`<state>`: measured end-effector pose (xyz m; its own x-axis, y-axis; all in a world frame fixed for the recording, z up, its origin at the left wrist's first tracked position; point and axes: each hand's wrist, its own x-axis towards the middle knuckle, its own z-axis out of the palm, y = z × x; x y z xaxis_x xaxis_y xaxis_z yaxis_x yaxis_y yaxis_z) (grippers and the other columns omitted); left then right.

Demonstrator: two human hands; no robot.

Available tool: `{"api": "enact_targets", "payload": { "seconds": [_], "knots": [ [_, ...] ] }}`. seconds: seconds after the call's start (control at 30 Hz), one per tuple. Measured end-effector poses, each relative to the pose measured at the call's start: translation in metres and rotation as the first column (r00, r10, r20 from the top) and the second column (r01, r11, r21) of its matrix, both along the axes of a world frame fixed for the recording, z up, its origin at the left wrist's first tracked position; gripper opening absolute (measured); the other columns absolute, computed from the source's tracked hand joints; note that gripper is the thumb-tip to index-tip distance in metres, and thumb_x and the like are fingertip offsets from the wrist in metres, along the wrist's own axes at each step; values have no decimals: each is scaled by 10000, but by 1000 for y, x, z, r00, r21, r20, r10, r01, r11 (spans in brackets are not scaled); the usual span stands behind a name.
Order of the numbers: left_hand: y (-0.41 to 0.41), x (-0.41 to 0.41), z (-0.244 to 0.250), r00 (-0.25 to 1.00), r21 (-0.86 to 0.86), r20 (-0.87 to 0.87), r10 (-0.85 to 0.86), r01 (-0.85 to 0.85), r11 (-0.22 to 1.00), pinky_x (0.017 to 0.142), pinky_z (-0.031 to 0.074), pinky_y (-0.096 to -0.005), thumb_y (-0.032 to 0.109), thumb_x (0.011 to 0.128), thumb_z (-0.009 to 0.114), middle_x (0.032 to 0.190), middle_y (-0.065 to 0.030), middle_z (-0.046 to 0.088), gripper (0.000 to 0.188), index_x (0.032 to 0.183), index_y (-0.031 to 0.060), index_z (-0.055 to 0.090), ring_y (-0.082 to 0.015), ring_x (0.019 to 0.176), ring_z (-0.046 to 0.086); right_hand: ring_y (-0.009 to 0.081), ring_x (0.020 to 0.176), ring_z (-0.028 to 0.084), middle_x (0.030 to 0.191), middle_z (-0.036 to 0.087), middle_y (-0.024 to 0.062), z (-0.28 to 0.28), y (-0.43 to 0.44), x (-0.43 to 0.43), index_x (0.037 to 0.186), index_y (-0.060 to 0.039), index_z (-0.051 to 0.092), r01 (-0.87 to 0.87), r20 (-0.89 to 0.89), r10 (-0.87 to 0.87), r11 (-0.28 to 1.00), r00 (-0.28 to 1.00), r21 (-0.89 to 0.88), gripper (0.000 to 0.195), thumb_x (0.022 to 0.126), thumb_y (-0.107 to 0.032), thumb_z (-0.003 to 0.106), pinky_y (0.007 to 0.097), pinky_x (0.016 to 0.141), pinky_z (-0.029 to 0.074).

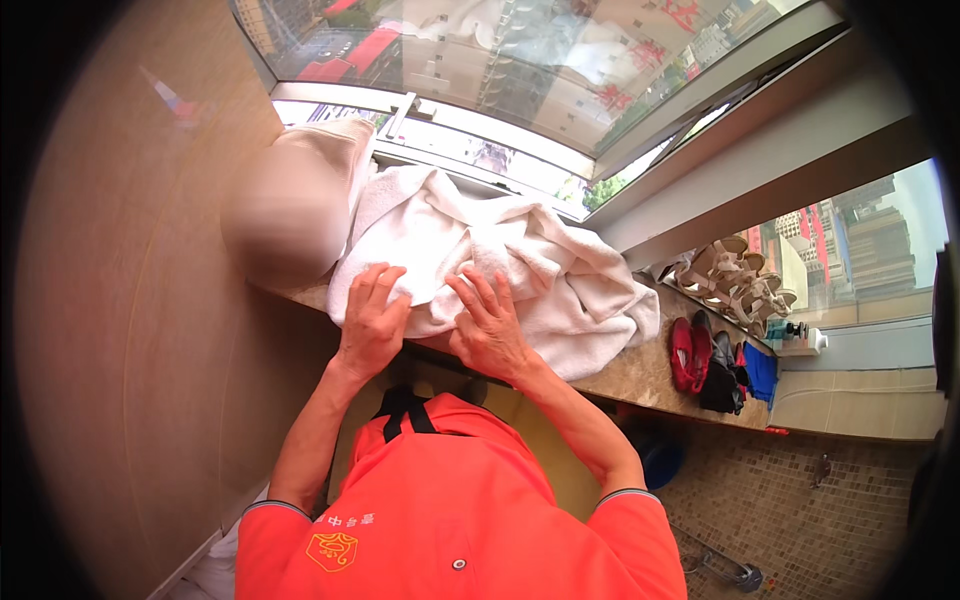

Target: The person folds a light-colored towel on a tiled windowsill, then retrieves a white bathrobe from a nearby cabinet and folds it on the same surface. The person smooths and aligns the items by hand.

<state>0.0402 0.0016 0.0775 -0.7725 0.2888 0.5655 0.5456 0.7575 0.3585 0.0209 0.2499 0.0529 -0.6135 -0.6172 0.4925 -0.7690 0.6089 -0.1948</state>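
Observation:
A large white terry towel (pixel 540 270) lies crumpled along a brown stone window ledge (pixel 637 375) in front of me. My left hand (pixel 373 319) is at the towel's near left edge, its fingers curled on the cloth. A short way to the right, my right hand (pixel 486 319) has its fingers bent over the same near edge, and folds of cloth lie around the fingertips. Whether either hand pinches the towel cannot be made out. Left of it, a pale pinkish cloth (pixel 330 150) is partly hidden behind a blurred round area.
Right on the ledge stand red shoes (pixel 688 352), black shoes (pixel 721 371), a blue cloth (pixel 761 371), pale sandals (pixel 731 277) and a white bottle (pixel 806 342). Behind the towel is a window handle (pixel 401 115). A wall (pixel 150 300) bounds the left. A blue bucket (pixel 661 461) stands below.

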Motion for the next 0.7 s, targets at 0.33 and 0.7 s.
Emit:
{"api": "enact_targets", "payload": {
  "seconds": [0.33, 0.7],
  "knots": [
    [6, 23, -45, 996, 22, 88, 9, -11, 1000, 1184, 408, -575, 62, 892, 759, 1482, -235, 573, 81, 943, 7, 729, -465, 1436, 489, 369, 1631, 355, 1723, 442, 154, -19, -25, -9, 1010, -99, 729, -80, -94, 80, 997, 992, 0, 223, 900, -289, 768, 701, 1303, 166],
    [6, 43, -56, 954, -53, 25, 297, -296, 954, 1209, 316, -706, 261, 803, 871, 1583, -216, 552, 387, 1135, 107, 745, -458, 1522, 452, 383, 1614, 376, 1603, 546, 188, 3, -42, -20, 819, -12, 699, -97, 81, 105, 990, 991, -98, 290, 691, -229, 841, 689, 1283, 225]
  ]
}}
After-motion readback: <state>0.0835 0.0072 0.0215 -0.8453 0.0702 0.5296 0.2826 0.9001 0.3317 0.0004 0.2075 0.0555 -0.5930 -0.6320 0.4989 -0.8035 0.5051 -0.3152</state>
